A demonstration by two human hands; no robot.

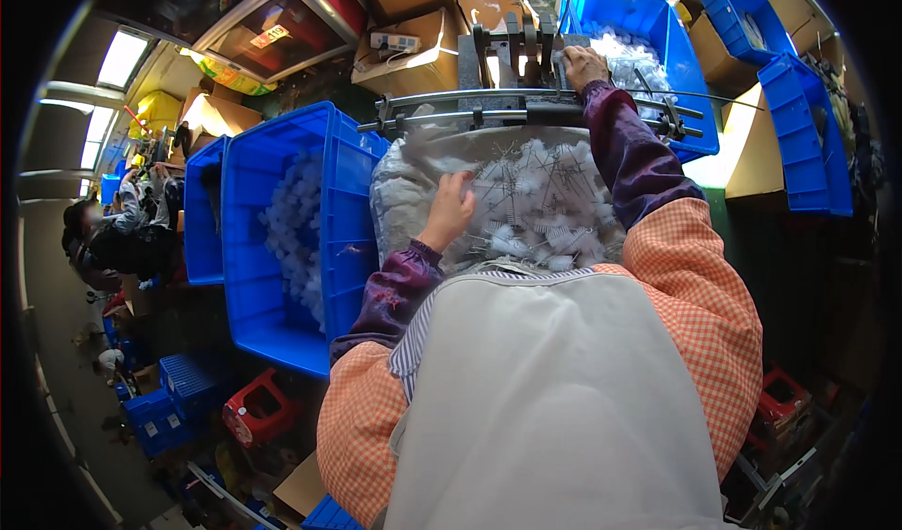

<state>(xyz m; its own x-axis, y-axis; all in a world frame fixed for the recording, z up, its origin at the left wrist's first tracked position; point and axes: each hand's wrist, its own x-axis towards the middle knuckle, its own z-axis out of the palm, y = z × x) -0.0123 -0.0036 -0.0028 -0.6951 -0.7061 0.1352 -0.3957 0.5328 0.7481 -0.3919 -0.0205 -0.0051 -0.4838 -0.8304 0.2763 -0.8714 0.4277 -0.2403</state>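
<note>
My left hand [449, 212] hovers over the left part of a pale cloth-lined tray [396, 190], its fingers loosely apart and nothing visible in them. In the tray lies a heap of small white plastic pieces [554, 192] mixed with thin metal pins. Beyond the tray stands a dark metal fixture [520, 51] with upright plates and long crosswise bars [470, 107]. At the right end of this fixture my right hand [584, 66] is bent over with curled fingers. Whatever its fingertips grip is too small or hidden to make out.
Left of the tray stands a blue bin [272, 314] holding white pieces. Another blue bin [691, 79] with clear-white pieces is at the back right. Cardboard boxes [404, 60] line the back. Red stools [258, 408] stand on the floor; a co-worker [113, 239] is far left.
</note>
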